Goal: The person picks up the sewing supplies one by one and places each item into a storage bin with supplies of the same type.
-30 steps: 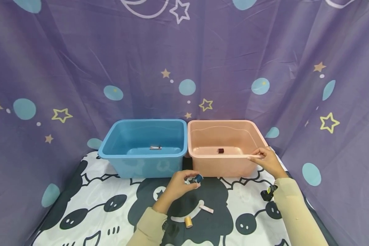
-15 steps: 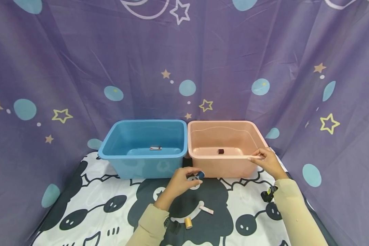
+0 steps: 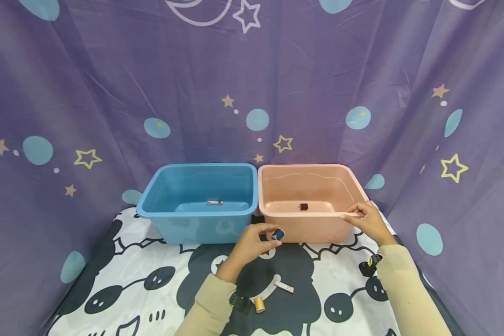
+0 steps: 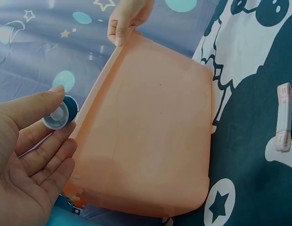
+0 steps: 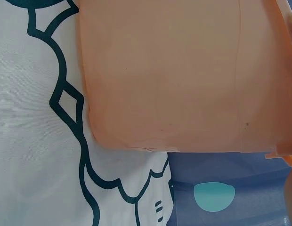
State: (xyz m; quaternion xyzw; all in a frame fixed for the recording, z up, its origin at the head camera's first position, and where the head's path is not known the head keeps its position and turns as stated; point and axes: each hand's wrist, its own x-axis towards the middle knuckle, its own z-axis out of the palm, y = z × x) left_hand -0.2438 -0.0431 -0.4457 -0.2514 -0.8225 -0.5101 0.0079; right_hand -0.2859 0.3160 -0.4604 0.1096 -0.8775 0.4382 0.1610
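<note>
My left hand point(image 3: 251, 242) pinches a spool of blue thread point(image 3: 278, 234) between thumb and fingertips, in front of the peach bin point(image 3: 308, 228). In the left wrist view, the spool point(image 4: 65, 113) shows its pale round end. My right hand point(image 3: 368, 220) pinches the bin's front rim near its right corner. A dark brown thread spool point(image 3: 304, 206) lies inside that bin. On the cloth nearer the person are a yellow thread spool point(image 3: 259, 304) and a small folded strip, whitish pink with red marks point(image 4: 284, 117).
Left of the peach bin, almost against it, stands a blue bin point(image 3: 197, 228) with a small whitish strip point(image 3: 214, 203) on its floor. Both bins are on a black-and-white printed cloth point(image 3: 138, 261). A purple patterned curtain point(image 3: 193, 70) hangs close behind them.
My left hand has moved slightly right and up with the blue thread spool, which has turned a little between the fingers. My right hand stays on the bin rim.
</note>
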